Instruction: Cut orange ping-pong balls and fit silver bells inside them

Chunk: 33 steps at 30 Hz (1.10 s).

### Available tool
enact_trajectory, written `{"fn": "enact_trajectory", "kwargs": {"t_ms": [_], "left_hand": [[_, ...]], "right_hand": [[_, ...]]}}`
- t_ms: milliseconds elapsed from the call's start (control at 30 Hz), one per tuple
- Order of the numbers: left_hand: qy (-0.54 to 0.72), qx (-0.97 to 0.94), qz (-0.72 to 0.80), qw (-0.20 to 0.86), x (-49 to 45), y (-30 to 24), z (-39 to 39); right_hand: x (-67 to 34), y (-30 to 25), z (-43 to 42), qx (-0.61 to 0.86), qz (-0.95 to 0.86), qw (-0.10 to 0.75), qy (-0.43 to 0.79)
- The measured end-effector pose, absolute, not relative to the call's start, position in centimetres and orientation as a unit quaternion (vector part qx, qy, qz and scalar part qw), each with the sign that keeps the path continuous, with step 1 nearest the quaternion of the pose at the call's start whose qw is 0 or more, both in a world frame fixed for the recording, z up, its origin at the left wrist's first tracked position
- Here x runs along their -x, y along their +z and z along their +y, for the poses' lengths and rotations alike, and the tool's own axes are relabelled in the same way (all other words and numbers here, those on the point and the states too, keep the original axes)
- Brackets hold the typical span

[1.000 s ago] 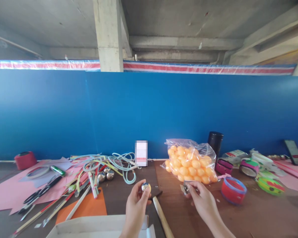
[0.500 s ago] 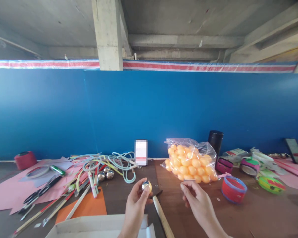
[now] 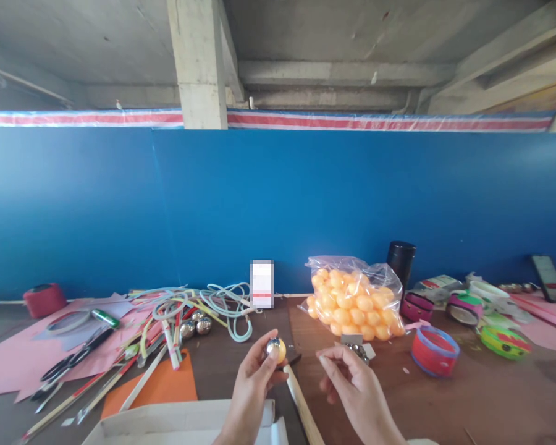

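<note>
My left hand (image 3: 250, 389) is closed around a small orange ball (image 3: 275, 350) with a shiny silver patch on it, held above the table's near edge. My right hand (image 3: 352, 386) is raised beside it, thumb and forefinger pinched together on something too small to name. Just beyond the right hand lie small silver pieces (image 3: 358, 347) on the brown table (image 3: 467, 395). A clear bag of orange balls (image 3: 352, 300) sits behind them. A wooden stick (image 3: 303, 411) lies between my hands.
Left of centre lie coloured cords (image 3: 222, 303), shiny metal balls (image 3: 197, 326), scissors (image 3: 69, 361), sticks and pink and orange paper. A white box (image 3: 176, 426) is at the near edge. Tape rolls (image 3: 434, 351), a black cylinder (image 3: 401, 262) and a phone (image 3: 547, 278) are on the right.
My right hand lifted off the table by the silver pieces and moved left toward my left hand, fingers pinched. The left hand kept the ball in nearly the same place.
</note>
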<state>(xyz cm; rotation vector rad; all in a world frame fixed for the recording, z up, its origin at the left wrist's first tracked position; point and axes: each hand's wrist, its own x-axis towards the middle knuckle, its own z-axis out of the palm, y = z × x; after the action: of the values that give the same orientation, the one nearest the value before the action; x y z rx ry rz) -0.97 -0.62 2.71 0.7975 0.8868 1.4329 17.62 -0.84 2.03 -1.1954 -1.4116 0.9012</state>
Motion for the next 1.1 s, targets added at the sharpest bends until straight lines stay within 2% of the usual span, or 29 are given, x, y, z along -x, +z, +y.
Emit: {"fn": "enact_trajectory", "kwargs": {"t_ms": [500,1100], "left_hand": [[0.6,-0.359,0.34,0.629,0.9,2.8,-0.8],[0.58,-0.339,0.297,0.678,0.9,2.7,-0.9]], "right_hand": [[-16.0,2.4,-1.6,0.467,-0.567,0.514,0.444],[-15.9,2.4,-1.8,0.443,-0.561,0.518,0.47]]}}
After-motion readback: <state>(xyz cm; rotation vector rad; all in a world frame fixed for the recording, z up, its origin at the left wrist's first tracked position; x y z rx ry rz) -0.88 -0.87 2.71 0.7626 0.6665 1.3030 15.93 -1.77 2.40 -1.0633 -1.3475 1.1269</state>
